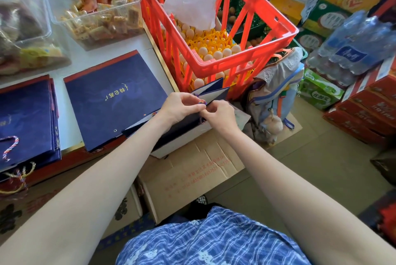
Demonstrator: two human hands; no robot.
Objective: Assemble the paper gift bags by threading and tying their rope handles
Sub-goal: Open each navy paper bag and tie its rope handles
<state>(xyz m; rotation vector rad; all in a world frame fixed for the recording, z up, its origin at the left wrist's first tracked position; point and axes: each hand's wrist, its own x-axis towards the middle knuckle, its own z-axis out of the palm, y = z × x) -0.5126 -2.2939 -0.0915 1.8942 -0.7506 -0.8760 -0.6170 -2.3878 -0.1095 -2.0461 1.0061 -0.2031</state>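
In the head view, the left hand [179, 107] and right hand [216, 114] pinch the rope handle [202, 101] with curled fingers at the navy gift bag [171, 131], held off the surface's edge. The knot likely needs snugging tight against the paper.

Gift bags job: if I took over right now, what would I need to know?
Left hand and right hand: both pinch the multicoloured twisted rope handle at the rim of the open navy paper gift bag.
Flat navy paper bag with gold lettering: on the white table, eyelets empty.
Stack of navy bags with rope handles: far left.
Left: tie this rope, then thread the flat bag.
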